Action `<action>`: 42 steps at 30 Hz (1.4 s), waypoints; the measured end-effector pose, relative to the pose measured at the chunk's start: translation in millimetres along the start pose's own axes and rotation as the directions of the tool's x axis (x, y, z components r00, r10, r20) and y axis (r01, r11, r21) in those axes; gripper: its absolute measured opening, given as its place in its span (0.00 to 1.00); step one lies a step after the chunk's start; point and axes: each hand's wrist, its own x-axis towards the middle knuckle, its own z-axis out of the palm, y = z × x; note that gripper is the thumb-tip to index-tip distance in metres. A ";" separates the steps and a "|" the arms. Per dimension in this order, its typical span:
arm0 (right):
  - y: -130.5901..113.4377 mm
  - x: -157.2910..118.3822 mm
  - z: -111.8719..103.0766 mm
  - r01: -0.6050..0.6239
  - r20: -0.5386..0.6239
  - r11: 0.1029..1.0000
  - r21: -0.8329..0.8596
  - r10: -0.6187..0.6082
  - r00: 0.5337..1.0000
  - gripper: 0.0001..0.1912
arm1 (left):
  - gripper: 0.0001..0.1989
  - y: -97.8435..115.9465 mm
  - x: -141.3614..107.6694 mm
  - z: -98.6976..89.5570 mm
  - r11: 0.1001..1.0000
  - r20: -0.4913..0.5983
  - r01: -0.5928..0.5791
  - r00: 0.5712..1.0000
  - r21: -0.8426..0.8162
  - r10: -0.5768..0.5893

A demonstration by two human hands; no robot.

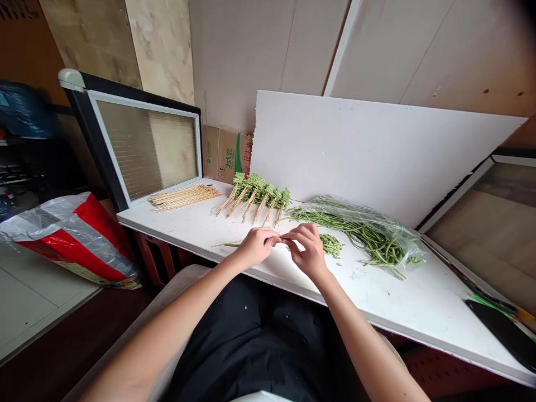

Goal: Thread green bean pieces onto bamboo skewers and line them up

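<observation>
Both forearms are stretched forward, and the left hand (260, 247) and right hand (307, 249) are brought close together over the white table (355, 293). On each, thumb and forefinger are pinched together (anything between the tips is too small to make out). Just right of the right fingers, the cut beans (332, 245) are partly hidden by that hand. Beyond the fingertips, skewered beans (262, 191) are laid; left of the left fingers, a thin stick (220, 245) is partly covered.

Two bare hands (307, 248), six o'clock; one clear plastic bag (377, 220), three; one heap of chopped green beans (331, 245), four; one pile of thin tan skewers (184, 197), nine; two black-edged rectangular panels (146, 146), ten and three.
</observation>
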 end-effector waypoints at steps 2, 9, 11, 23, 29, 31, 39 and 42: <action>-1.4 -1.5 2.0 -0.009 -0.008 1.000 0.019 0.009 1.000 0.08 | 0.12 1.7 -0.7 0.0 0.999 0.042 -0.030 0.999 0.027 0.029; -2.5 -8.1 20.5 -0.261 -0.073 0.883 0.391 0.312 0.947 0.08 | 0.16 7.0 0.3 4.2 0.982 0.014 -0.001 1.000 -0.188 0.003; 5.2 -8.6 21.8 -0.354 -0.042 0.781 0.514 0.435 0.900 0.10 | 0.16 6.0 1.2 3.2 0.967 0.014 0.027 1.000 -0.254 -0.024; 84.5 -19.4 -25.8 -0.555 0.147 0.804 -0.215 0.588 0.795 0.20 | 0.12 -10.6 4.4 -13.3 0.979 0.042 0.184 0.983 -0.089 -0.181; 85.9 -33.3 -10.6 -0.611 0.271 0.652 -0.449 0.751 0.602 0.23 | 0.13 -22.1 0.6 -8.7 0.981 0.081 0.196 0.978 -0.013 -0.194; 87.2 -33.0 -10.9 -0.655 0.296 0.629 -0.420 0.777 0.556 0.31 | 0.14 -27.1 0.1 -9.2 0.980 0.076 0.195 0.977 0.034 -0.197; 93.1 -31.5 -17.1 -0.740 0.324 0.587 -0.327 0.806 0.495 0.43 | 0.20 -34.9 -4.7 -6.8 0.981 0.132 0.178 0.973 0.080 -0.187; 94.1 -31.7 -18.0 -0.743 0.333 0.586 -0.324 0.806 0.490 0.43 | 0.18 -34.8 -5.1 -4.1 0.982 0.121 0.190 0.974 0.024 -0.191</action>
